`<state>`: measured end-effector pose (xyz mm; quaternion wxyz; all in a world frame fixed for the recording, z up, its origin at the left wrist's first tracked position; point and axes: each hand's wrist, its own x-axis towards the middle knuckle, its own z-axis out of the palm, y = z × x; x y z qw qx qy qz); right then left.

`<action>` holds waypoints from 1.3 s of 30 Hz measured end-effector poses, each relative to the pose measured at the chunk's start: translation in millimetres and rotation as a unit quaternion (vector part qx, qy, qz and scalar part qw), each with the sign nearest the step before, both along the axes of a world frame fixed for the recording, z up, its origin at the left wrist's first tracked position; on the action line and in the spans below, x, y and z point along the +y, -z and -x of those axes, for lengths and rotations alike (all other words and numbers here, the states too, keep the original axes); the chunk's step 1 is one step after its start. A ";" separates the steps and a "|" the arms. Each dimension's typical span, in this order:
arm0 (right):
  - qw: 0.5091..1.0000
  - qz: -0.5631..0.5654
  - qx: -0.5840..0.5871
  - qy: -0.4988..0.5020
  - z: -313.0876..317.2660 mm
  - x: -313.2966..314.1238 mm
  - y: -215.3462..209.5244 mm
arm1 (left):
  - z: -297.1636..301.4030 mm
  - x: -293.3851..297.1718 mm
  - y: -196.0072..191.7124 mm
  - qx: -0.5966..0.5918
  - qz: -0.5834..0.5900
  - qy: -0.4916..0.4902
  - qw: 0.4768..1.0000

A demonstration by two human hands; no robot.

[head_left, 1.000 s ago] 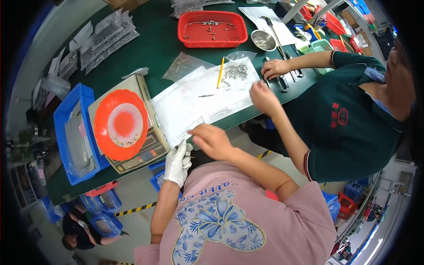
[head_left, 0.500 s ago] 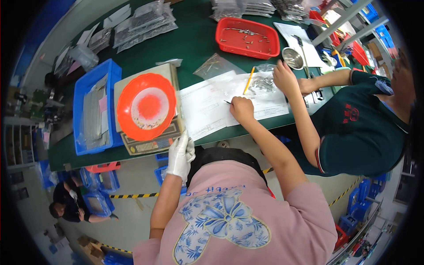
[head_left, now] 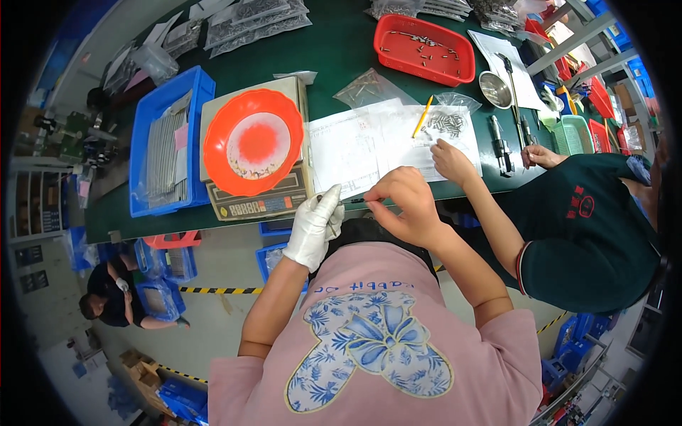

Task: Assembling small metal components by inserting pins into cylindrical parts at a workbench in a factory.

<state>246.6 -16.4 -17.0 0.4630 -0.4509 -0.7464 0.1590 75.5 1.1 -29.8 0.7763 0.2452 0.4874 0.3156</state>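
Note:
My left hand (head_left: 316, 226), in a white glove, is closed in front of the scale at the table edge. My bare right hand (head_left: 408, 206) pinches a thin black pen-like stick (head_left: 356, 201), held level between the two hands. Its far end reaches the gloved fingers; whether they grip it is unclear. Just beyond lie printed paper sheets (head_left: 348, 145) with a yellow pencil (head_left: 423, 117) and a clear bag of small metal pins (head_left: 446, 126). An orange-red plastic dish (head_left: 256, 140) rests on the weighing scale (head_left: 259, 206), with small bits along its near inner side.
Left of the scale stands a blue bin (head_left: 142, 163) with packed sheets. At the back are a red tray (head_left: 425, 50) with metal pins, a steel bowl (head_left: 495, 90) and bagged parts (head_left: 256, 25). A co-worker's hand (head_left: 452, 162) reaches over the papers from the right.
My right hand has come back from the papers to my left hand with the black stick. The co-worker's nearer hand has moved down off the bowl toward the pins.

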 end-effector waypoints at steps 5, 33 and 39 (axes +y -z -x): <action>0.998 -0.020 -0.056 -0.010 1.8 -4.2 -0.6 | -1.9 -5.2 -3.0 0.096 -0.036 0.003 0.995; 0.995 0.046 -0.085 0.003 -2.3 -19.8 -13.3 | -7.1 -13.5 -10.5 0.146 -0.205 0.042 0.967; 0.994 -0.002 -0.106 0.024 -0.1 -19.6 -13.3 | -6.0 -13.2 -13.0 0.175 -0.282 0.080 0.940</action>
